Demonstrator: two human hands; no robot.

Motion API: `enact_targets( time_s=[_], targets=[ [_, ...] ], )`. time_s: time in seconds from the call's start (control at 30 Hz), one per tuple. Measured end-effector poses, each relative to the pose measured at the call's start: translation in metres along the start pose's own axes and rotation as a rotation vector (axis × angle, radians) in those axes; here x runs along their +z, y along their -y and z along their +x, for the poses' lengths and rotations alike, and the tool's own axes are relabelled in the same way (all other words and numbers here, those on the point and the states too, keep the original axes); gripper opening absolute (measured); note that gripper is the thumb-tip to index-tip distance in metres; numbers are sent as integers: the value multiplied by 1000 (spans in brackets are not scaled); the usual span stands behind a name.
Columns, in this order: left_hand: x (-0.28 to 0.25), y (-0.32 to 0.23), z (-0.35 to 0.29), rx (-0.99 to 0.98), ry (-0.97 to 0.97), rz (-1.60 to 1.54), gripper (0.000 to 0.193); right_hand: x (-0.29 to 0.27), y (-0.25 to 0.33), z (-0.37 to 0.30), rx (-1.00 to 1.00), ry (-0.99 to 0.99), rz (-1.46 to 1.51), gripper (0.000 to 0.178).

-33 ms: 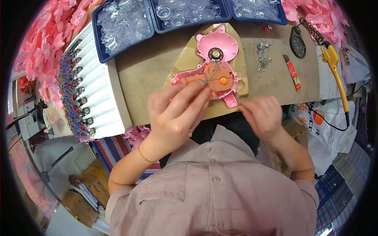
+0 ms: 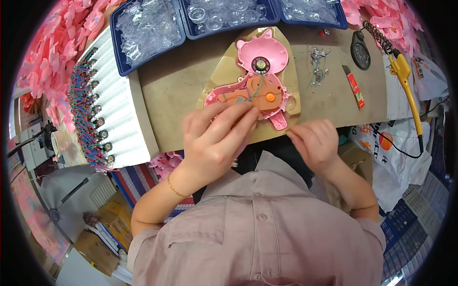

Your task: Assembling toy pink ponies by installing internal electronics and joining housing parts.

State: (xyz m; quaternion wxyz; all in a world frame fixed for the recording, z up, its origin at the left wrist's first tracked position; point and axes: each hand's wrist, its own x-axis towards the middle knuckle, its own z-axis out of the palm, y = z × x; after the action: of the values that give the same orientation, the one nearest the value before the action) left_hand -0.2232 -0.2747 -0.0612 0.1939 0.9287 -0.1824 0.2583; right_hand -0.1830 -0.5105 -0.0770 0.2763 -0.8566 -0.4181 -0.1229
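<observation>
A pink plastic toy shell half [image 2: 262,50] lies open side up in a tan, roughly triangular holder [image 2: 223,66]. In its rounded upper part sits a small round speaker [image 2: 261,65]. An orange-brown gear housing [image 2: 260,95] with an orange knob [image 2: 270,97] fills the lower part. Thin green and blue wires [image 2: 260,85] run down from the speaker across the housing. My left hand [image 2: 217,136] reaches over the shell's lower left, its fingertips pressed together on the wires. Beside the shell's lower tip, my right hand [image 2: 315,143] is closed in a pinch; its contents are too small to tell.
Blue bins [image 2: 148,35] of clear plastic parts line the back. At left stands a white ridged tray [image 2: 126,102] of wired speakers. To the right lie a red-handled cutter [image 2: 354,89], loose small parts [image 2: 317,64], a black oval object [image 2: 360,50] and a yellow corded tool [image 2: 403,71].
The holder and shell have shifted very slightly left and up. My right hand has moved a little left and downward; my left hand stays at nearly the same place.
</observation>
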Motion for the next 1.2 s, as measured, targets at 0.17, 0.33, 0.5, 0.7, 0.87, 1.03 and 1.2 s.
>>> enact_targets(
  time_s=[0.17,0.33,0.5,0.7,0.87,1.03,1.2],
  targets=[
    [2,2,11,50,72,-82,32,-11,12,6,639,198,521,11],
    [-2,3,13,175,189,15,33,-31,-11,49,1047,345,876,9],
    [1,-11,12,199,137,138,34,-6,-11,75,80,88,74,8],
    [-3,-12,14,261,164,179,27,-18,-24,73,213,254,384,15],
    [-4,-8,15,243,198,158,31,-27,-12,88,388,324,447,15],
    [-1,-10,14,167,226,41,32,-11,-10,67,239,150,167,15],
    [0,-11,13,158,188,50,31,-14,-11,64,31,127,25,19]
  ],
)
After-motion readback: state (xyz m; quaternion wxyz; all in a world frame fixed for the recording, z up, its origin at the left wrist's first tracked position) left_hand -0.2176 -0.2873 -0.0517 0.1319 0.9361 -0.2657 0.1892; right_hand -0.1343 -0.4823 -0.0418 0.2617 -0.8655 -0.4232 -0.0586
